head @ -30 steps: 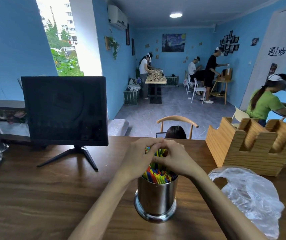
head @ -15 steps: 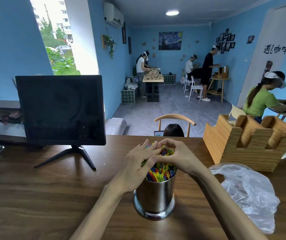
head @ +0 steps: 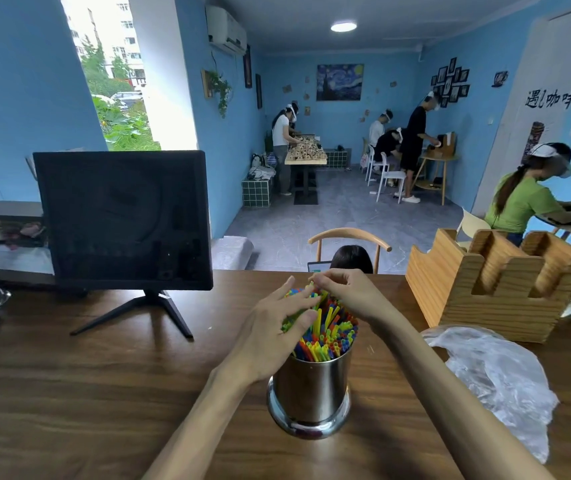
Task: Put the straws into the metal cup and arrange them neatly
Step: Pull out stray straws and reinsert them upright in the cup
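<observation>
The shiny round metal cup (head: 311, 393) stands at 6 o'clock on the brown wooden table (head: 69, 393), and to level the colourful plastic straws (head: 329, 332) inside it, the left hand (head: 278, 332) presses them with nearly straight fingers while the right hand (head: 346, 294) pinches some tips.

On the white wall panel (head: 540, 109), to the right of the group of picture frames (head: 450, 83), dark handwritten characters stand: "遇" and "咖啡" can be read.
</observation>
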The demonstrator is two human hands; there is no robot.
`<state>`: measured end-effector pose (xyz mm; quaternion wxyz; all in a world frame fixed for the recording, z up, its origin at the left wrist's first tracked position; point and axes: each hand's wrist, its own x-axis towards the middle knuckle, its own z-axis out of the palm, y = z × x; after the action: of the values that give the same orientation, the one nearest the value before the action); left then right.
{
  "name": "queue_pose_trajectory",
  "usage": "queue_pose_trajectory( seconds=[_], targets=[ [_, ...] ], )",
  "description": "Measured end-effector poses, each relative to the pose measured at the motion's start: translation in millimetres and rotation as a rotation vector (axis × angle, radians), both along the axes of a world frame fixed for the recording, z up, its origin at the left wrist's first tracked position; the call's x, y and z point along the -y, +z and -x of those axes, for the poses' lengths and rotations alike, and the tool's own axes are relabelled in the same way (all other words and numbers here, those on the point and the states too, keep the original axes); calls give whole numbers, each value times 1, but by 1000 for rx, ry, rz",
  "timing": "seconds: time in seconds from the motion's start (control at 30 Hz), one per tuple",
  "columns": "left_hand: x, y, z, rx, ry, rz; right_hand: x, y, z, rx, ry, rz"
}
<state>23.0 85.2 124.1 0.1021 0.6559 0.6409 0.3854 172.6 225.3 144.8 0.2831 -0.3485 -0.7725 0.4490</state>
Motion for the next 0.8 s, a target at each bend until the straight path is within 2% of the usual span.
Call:
queue_pose_trajectory(
  seconds=[0.23, 0.33, 0.47, 0.57, 0.63, 0.7, 0.8],
  targets=[
    [4, 3, -1, 268, 13, -14, -8, 0, 10, 51, -8, -95],
    [6, 4, 0, 281, 13, -19, -5, 2, 11, 24, -38, -112],
    [2, 7, 3, 395, 39, -101, 5, 22, 5, -167, -50, -117],
    [-1, 19, 4, 506, 180, -241, 24, 45, 1, -352, 75, -75],
    [-1, 29, 2, 489, 260, -272, 41, 58, 1, -426, 180, -62],
    [-1, 38, -2, 471, 236, -231, 58, 69, 0, -487, 270, -63],
    [2, 49, -9, 509, 90, -148, 78, 80, -3, -560, 356, -70]
  ],
)
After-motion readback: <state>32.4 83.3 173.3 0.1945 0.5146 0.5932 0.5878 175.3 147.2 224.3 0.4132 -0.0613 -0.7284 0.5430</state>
